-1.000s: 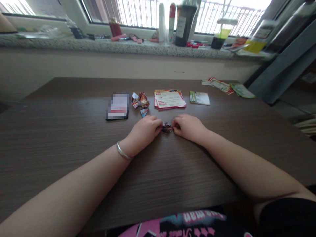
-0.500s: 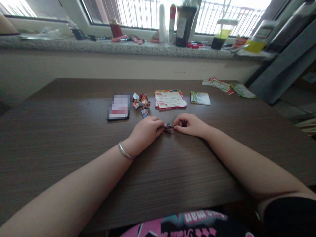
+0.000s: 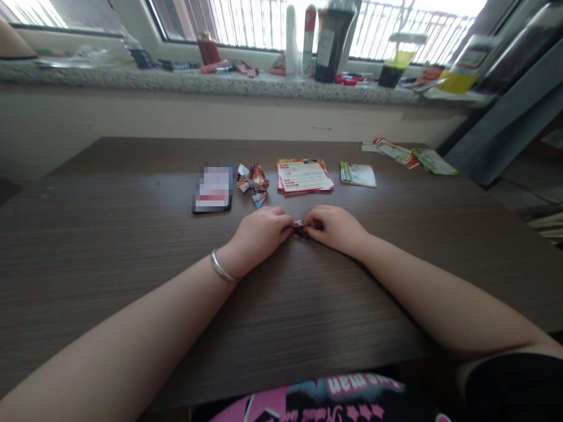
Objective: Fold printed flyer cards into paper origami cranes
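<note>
Between my two hands, low on the table, is a small folded piece of printed paper (image 3: 299, 229) in brown and dark colours. My left hand (image 3: 267, 227), with a silver bangle at the wrist, pinches its left side. My right hand (image 3: 335, 227) has thumb and fingers closed on its right side, hiding part of it. Just beyond my left hand lie folded paper pieces (image 3: 259, 176), orange, white and blue, set in a petal-like shape. Behind the hands sits a stack of printed cards (image 3: 305, 177) with a red edge.
A phone-like object (image 3: 213, 190), its face blurred, lies left of the folded pieces. A smaller green-and-white card stack (image 3: 358, 174) and loose strips (image 3: 398, 153) lie to the right on the brown table (image 3: 132, 234). Bottles and cups line the stone windowsill (image 3: 264, 87).
My right hand has shifted left and now grips closer in on the folded paper, covering more of it. My left hand stays nearly in place.
</note>
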Available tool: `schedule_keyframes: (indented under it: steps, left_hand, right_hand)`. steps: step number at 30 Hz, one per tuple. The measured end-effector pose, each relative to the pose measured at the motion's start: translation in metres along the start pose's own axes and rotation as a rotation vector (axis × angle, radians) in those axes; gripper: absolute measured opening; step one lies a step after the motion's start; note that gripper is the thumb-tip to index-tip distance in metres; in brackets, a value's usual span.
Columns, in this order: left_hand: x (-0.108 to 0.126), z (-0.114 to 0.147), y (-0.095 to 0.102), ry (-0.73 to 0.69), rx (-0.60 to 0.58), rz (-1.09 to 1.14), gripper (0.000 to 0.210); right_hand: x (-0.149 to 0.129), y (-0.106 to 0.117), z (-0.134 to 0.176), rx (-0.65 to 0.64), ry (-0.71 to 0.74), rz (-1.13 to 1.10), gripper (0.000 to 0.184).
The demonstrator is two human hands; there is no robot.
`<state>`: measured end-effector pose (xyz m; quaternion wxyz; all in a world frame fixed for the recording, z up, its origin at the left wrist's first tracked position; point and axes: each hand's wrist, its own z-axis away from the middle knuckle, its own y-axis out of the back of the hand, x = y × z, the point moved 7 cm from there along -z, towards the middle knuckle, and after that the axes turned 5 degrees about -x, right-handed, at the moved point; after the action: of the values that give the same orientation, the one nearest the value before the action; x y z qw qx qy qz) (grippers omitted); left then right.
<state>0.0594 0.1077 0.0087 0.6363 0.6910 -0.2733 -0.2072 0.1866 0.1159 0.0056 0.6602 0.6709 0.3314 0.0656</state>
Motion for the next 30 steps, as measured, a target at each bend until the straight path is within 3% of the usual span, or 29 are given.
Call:
schedule_keyframes:
  steps: [5,18,24,30]
  left_hand:
    - [0.002,0.006,0.008,0.030,-0.018,-0.157,0.020]
    - [0.005,0.010,0.015,0.058,-0.079,-0.249,0.017]
    - [0.017,0.015,0.015,0.042,-0.041,-0.257,0.019]
    - [0.018,0.015,0.013,0.029,0.072,-0.169,0.014]
  right_hand:
    - [-0.002,0.000,0.000,-0.040,-0.028,0.083,0.011]
    - [-0.015,0.009,0.008,-0.169,-0.044,0.450,0.019]
    - [-0.026,0.007,0.013,-0.188,-0.055,0.560,0.023]
    - [-0.018,0.007,0.010,-0.143,-0.033,0.502,0.019]
